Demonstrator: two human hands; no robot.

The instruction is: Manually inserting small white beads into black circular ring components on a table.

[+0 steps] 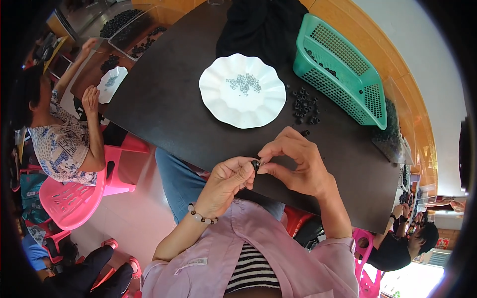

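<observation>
Near the middle of the frame, a small black part (256,165) sits at the very tips of the left hand (229,176), whose grip pinches it between thumb and forefinger, and it juts out on the right side of that grip, above the near edge of the dark counter (164,107). The right hand (293,161) meets it from the right, thumb and forefinger curved toward each other just beside the part; whether that grip closes on some tiny thing is too small to tell. The left forearm slants up and rightward from the lower edge, a beaded bracelet (201,217) at its wrist, while the right forearm leans up and leftward, its knuckles arched. The part's dark, rounded face points rightward, toward the right fingertips, and its long axis looks roughly upright in the frame, though fingers hide some of it
</observation>
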